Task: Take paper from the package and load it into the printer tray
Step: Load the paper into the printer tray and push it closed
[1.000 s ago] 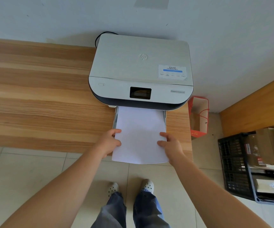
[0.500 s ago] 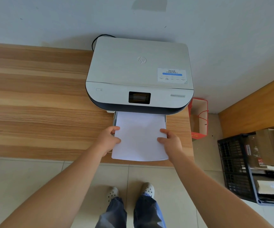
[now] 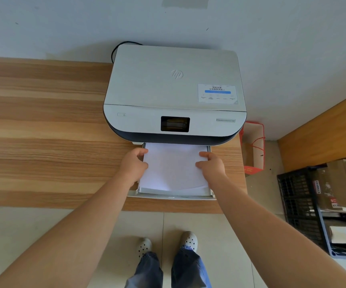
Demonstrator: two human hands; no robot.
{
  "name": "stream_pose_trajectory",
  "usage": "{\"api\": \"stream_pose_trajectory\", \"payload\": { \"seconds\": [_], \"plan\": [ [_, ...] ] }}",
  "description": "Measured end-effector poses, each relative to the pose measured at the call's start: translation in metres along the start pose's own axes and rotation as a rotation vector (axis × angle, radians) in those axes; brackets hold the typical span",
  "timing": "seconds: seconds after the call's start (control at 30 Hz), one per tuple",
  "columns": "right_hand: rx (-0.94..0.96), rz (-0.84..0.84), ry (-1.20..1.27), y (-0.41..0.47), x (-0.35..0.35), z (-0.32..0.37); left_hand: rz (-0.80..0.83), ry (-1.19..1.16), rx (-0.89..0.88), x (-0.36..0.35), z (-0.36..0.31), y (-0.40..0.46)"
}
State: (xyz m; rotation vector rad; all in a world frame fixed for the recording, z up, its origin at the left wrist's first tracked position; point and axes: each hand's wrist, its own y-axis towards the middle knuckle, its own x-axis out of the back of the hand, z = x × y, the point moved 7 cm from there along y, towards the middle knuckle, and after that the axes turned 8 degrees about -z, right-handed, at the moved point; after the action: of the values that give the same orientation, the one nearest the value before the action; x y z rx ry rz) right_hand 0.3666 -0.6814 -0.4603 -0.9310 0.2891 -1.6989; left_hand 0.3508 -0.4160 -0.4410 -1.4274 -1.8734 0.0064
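**Listener:** Where are the hands, and what do they hold?

**Operator:** I see both hands at the middle of the view. The left hand grips the left edge of a stack of white paper, with fingers curled over the edge. The right hand does the same on the right edge. The grip is narrow, pinching only the thin stack.

**Listener:** Where is the paper?

**Operator:** It lies inside the pulled-out printer tray, with its far edge under the printer's dark front lip. The sheets are smooth and matte; the near edge bows up slightly. The tray is shallow pale plastic, and its front rim reaches nearly to the table's near edge.

**Listener:** And the printer?

**Operator:** The printer sits at twelve o'clock from the hands, a flat white box with rounded corners, a small dark screen and a label at its two o'clock corner. It backs against a plain white wall.

**Listener:** How much room is there around it?

**Operator:** The wooden table, with banded grain, stretches wide and bare toward nine o'clock. At three o'clock the table ends just beside the tray. Beyond that edge a red paper bag stands on the tiled floor, and a black crate of boxes sits at four o'clock.
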Motion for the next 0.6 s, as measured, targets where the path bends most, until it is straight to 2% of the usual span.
{"api": "stream_pose_trajectory", "payload": {
  "seconds": [0.2,0.33,0.43,0.53,0.6],
  "plan": [
    [0.085,0.003,-0.127,-0.005,0.007,0.005,-0.025,0.082,-0.092,-0.002,-0.002,0.0],
    [0.295,-0.088,-0.384,-0.015,0.022,0.016,-0.056,0.204,-0.287,0.0,-0.006,-0.009],
    [0.512,-0.136,-0.562,-0.026,0.018,0.027,0.005,0.382,-0.467,-0.008,-0.011,-0.013],
    [0.725,0.027,-0.797,-0.031,-0.011,0.028,0.119,0.546,-0.514,-0.021,-0.012,-0.018],
    [0.789,0.106,-0.939,-0.03,-0.025,0.018,0.162,0.633,-0.52,-0.028,-0.01,-0.021]
  ]
}}
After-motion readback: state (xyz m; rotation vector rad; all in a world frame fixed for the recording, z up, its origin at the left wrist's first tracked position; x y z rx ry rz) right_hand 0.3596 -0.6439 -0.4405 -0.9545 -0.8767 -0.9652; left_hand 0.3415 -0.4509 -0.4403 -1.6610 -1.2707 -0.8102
